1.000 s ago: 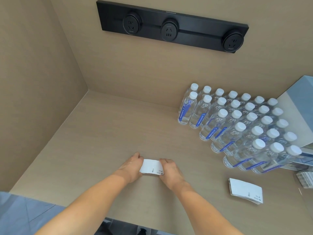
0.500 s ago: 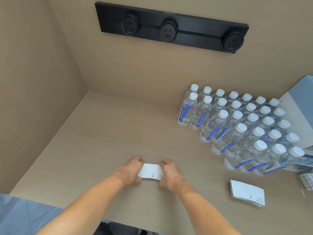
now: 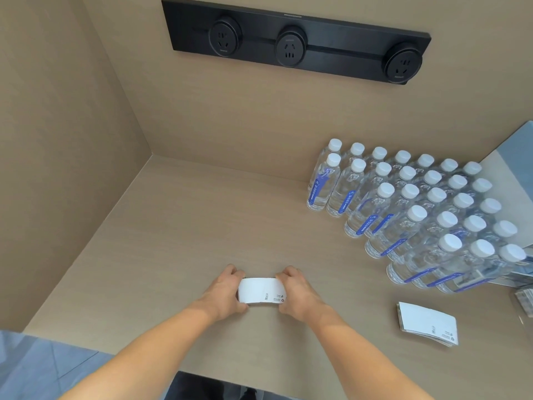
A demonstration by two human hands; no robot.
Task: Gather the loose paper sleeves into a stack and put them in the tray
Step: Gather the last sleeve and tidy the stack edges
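A small stack of white paper sleeves (image 3: pixel 261 294) with small print at its lower right rests on the beige counter (image 3: pixel 178 232), near the front edge. My left hand (image 3: pixel 226 293) grips its left end and my right hand (image 3: pixel 295 293) grips its right end, fingers curled around the edges. A second stack of white sleeves (image 3: pixel 427 323) lies flat on the counter to the right, apart from both hands. At the far right edge something grey (image 3: pixel 525 300) shows partly; I cannot tell whether it is the tray.
Several clear water bottles (image 3: pixel 415 209) with white caps and blue labels stand in rows at the right back. A black socket strip (image 3: pixel 294 41) is mounted on the back wall. A side wall closes the left. The counter's front edge runs just below my forearms.
Both hands and the held stack have shifted slightly toward me in the view. The grip on the stack's two ends stays the same.
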